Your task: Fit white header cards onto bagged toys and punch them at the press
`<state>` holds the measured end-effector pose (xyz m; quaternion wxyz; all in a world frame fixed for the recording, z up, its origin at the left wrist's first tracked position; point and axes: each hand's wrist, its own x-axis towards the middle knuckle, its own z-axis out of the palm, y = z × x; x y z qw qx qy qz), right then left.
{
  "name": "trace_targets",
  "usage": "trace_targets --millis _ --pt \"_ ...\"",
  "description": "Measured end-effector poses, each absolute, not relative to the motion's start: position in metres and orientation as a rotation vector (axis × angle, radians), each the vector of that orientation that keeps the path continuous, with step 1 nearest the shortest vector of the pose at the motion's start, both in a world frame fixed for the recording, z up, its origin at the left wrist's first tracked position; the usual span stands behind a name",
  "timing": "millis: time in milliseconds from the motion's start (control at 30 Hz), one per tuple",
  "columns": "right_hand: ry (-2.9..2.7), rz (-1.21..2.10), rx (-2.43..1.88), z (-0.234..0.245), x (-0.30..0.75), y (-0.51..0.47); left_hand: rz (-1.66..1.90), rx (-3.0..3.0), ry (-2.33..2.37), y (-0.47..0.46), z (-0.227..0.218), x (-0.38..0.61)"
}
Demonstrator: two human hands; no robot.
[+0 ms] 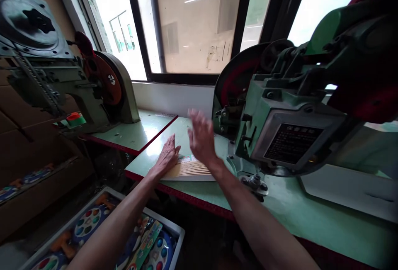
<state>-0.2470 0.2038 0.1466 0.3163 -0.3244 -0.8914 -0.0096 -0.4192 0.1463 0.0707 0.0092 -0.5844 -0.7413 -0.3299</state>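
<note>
On the green tabletop, a fanned stack of printed cards (pixel 194 168) lies between my hands, its pale brown edges facing me. My left hand (pixel 168 153) rests at the left end of the stack, fingers stretched out and holding nothing. Above the right end, my right hand (pixel 201 139) is raised with fingers extended and nothing in it. Its fingertips are blurred by motion. My right wrist hides part of the stack.
A green stapling-type machine (pixel 259 125) stands close on the right, its lower fixture (pixel 255 183) near my right forearm. Another machine (pixel 112 79) is at left. Below, a white crate (pixel 182 230) holds packaged toys. A white box (pixel 348 189) sits at right.
</note>
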Motion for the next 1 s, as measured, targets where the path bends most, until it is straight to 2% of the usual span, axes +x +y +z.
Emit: trace_targets --millis 133,233,467,567,667,700,767,867,933,1000 --pt "-2.512 0.137 -0.937 0.085 -0.246 0.203 -1.029 -1.822 -2.342 0.139 0.083 -0.414" --pt "-2.539 0.187 -0.851 0.075 -0.237 0.197 -1.165 -1.631 -2.565 0.127 0.086 -0.411" --pt "-2.728 0.078 -0.451 0.083 -0.190 0.177 -1.555 -1.494 -2.658 0.080 0.090 -0.424" --pt "-2.653 0.070 -0.673 0.103 -0.189 0.175 -1.873 -1.528 -2.646 0.055 0.100 -0.422" --pt "-2.470 0.179 -0.901 0.129 -0.205 0.166 -2.430 -1.703 -2.370 0.041 0.107 -0.402" --pt "-2.393 0.250 -0.951 0.136 -0.213 0.161 -2.518 -1.752 -2.281 0.040 0.109 -0.392" --pt "-2.228 0.446 -1.024 0.147 -0.230 0.148 -2.468 -1.757 -2.258 0.044 0.116 -0.375" --pt "-2.054 0.760 -1.095 0.150 -0.246 0.127 -2.213 -1.596 -2.416 0.052 0.140 -0.369" --pt "-2.090 0.880 -1.118 0.146 -0.243 0.115 -1.917 -1.677 -2.485 0.055 0.161 -0.382" --pt "-2.266 0.906 -1.095 0.140 -0.230 0.104 -1.441 -1.918 -2.490 0.057 0.177 -0.399"
